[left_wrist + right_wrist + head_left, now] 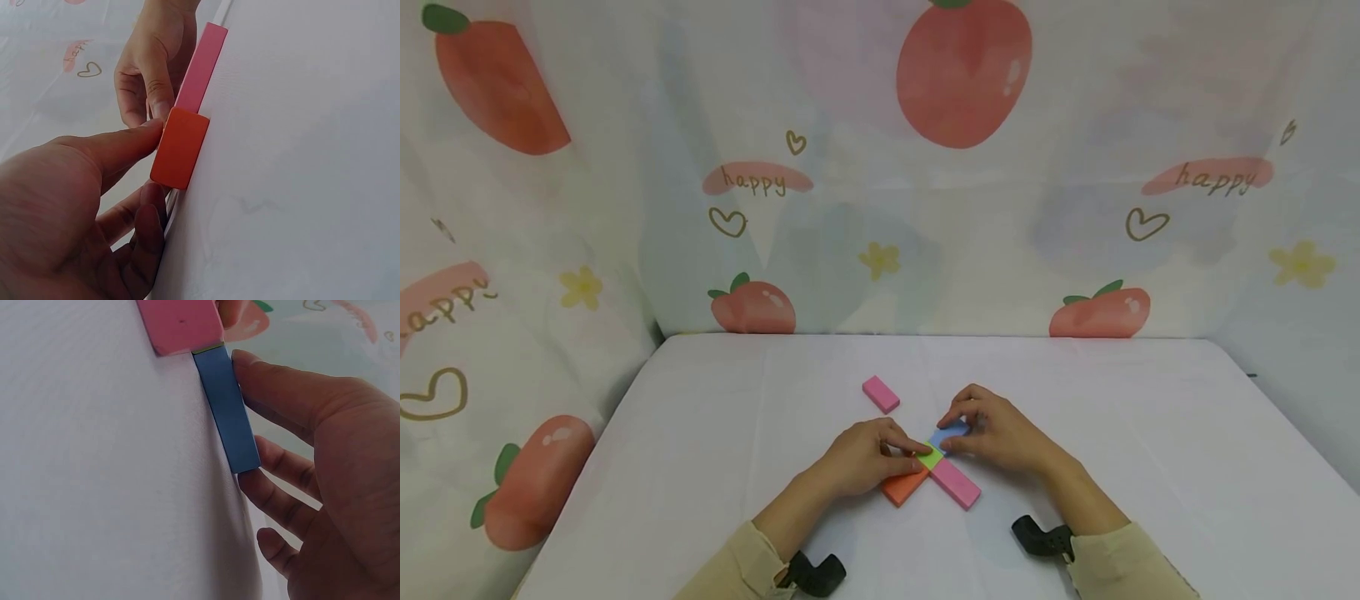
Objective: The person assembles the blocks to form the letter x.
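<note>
Several coloured blocks meet in a cross on the white table. My left hand [865, 458] grips the orange block [180, 150] with its thumb and fingers, and one fingertip touches the lime-green block [930, 457] at the centre. On the other side, my right hand [1003, 429] holds the blue block [228, 409] between thumb and fingers, against the green one. A pink block [956, 484] extends from the centre toward the near side, with neither hand on it. The hands partly cover the orange and blue blocks in the head view.
Another pink block [881, 394] lies apart, farther back on the white table [737, 417]. A fruit-printed curtain [850, 208] hangs behind the table and on its sides. Black wrist mounts [1041, 536] sit at both sleeves.
</note>
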The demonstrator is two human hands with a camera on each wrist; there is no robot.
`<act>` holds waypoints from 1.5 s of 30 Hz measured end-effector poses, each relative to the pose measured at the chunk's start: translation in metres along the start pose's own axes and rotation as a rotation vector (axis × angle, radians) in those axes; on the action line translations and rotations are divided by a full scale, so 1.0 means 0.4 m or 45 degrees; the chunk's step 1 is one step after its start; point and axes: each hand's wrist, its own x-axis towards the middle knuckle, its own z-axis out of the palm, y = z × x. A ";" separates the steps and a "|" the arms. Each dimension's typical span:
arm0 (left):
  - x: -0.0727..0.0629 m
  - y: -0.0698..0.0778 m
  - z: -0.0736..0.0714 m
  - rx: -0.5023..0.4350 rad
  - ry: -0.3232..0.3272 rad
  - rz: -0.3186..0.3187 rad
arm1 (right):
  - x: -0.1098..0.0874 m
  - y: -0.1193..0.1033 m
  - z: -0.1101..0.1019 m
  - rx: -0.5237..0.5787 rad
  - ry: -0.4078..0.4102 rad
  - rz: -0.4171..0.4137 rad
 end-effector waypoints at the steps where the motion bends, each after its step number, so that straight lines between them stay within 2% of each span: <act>1: 0.000 -0.001 0.000 -0.004 -0.002 -0.002 | 0.000 -0.001 0.000 0.003 -0.001 -0.001; 11: -0.007 -0.009 -0.009 -0.060 -0.050 -0.003 | -0.006 -0.009 0.004 -0.014 0.012 0.001; 17: -0.009 -0.014 -0.009 -0.054 -0.047 0.024 | -0.006 -0.010 0.006 -0.024 0.040 -0.007; 24: -0.008 -0.020 -0.007 -0.031 -0.048 0.018 | -0.006 -0.009 0.005 -0.034 0.075 -0.057; 27: -0.007 -0.019 -0.007 -0.034 -0.055 0.010 | -0.010 -0.011 -0.001 -0.053 0.089 -0.068; 33: -0.003 -0.014 -0.011 -0.037 -0.060 -0.005 | -0.019 -0.015 -0.028 -0.093 0.130 -0.023; 45: 0.003 -0.010 -0.014 -0.114 -0.043 0.000 | -0.032 -0.034 -0.049 -0.076 0.069 -0.034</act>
